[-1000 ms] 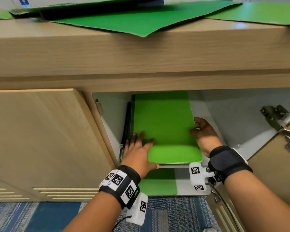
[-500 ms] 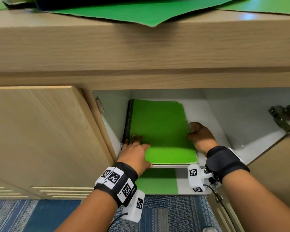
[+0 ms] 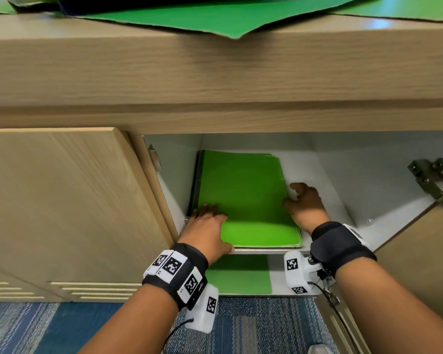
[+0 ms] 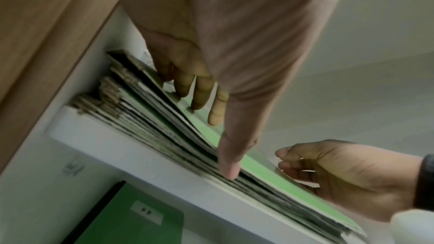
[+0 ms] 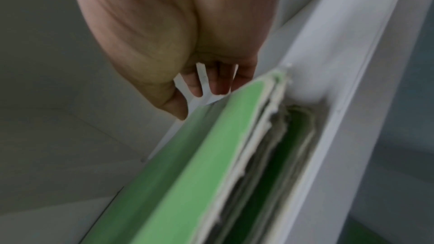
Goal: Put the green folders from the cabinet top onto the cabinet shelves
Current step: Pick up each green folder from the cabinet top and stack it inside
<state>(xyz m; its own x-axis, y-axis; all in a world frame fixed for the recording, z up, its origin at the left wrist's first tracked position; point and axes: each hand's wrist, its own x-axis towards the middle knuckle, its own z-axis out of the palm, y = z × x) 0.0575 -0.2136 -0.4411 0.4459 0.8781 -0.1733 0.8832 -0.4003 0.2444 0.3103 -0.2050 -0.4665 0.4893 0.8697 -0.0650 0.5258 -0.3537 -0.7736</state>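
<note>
Bright green card covers the top folder (image 3: 243, 200) of a stack lying flat on the upper shelf (image 3: 317, 175) of the open cabinet, pushed toward its left inner wall. The left hand (image 3: 207, 231) lies on the stack's near-left corner, its grip spread: fingers (image 4: 199, 96) straight on the cover, thumb pressed against the ragged front edges of the stack (image 4: 164, 136). The right hand (image 3: 304, 205) sits just beside the stack's right edge, resting on the white shelf board, its grip loosely curled and pinching nothing; whether its fingertips touch the edge I cannot tell. Below, on the lower shelf, lies another green folder (image 4: 131, 216) with a white label reading "H.R". Up on the wooden cabinet top (image 3: 215, 72) more green folders (image 3: 189, 19) lie, one corner overhanging the front edge. The left door (image 3: 62, 213) stands beside the opening, a metal hinge (image 3: 435, 177) at the right.
</note>
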